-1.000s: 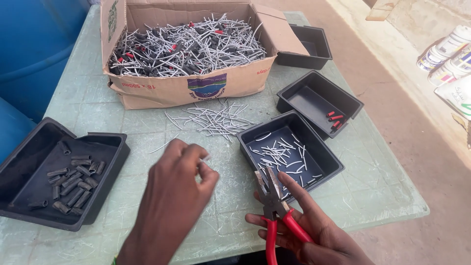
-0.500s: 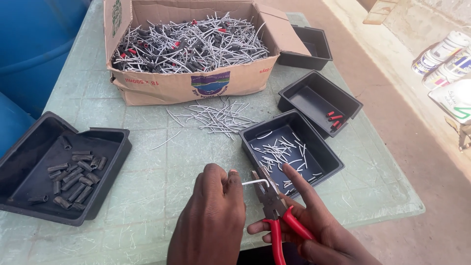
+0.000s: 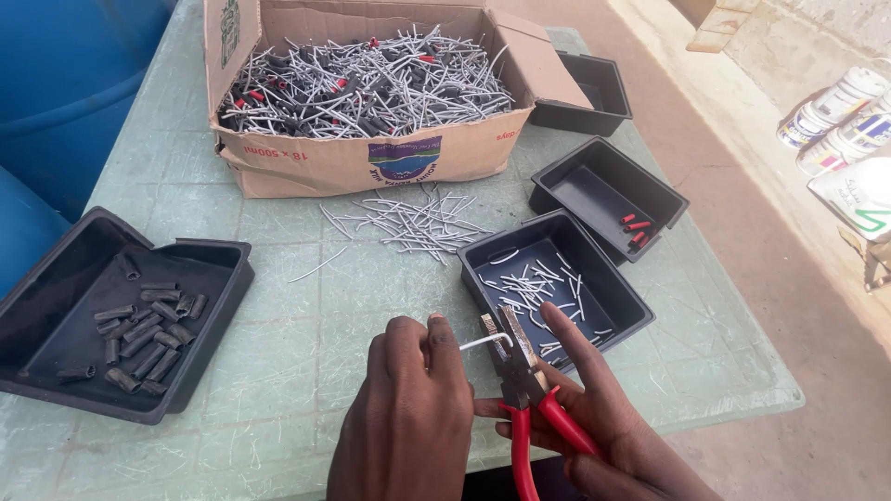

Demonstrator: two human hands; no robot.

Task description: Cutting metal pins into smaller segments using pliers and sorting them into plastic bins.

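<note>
your left hand [image 3: 408, 408] has come back from the loose pile to the red-handled pliers [image 3: 516, 390], pinching a pale wire [image 3: 484, 341] whose tip sits in the jaws; your right hand [image 3: 603, 422] grips the handles beside the black tray [image 3: 624, 299]

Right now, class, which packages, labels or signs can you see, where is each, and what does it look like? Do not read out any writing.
Cardboard box: far side of the table, brown, open, full of grey wires.
Label: on the box's near wall, small blue and green emblem, upside down.
Tubs: on the ground at right, round, white with coloured bands.
White bag: right edge, green mark.
</note>
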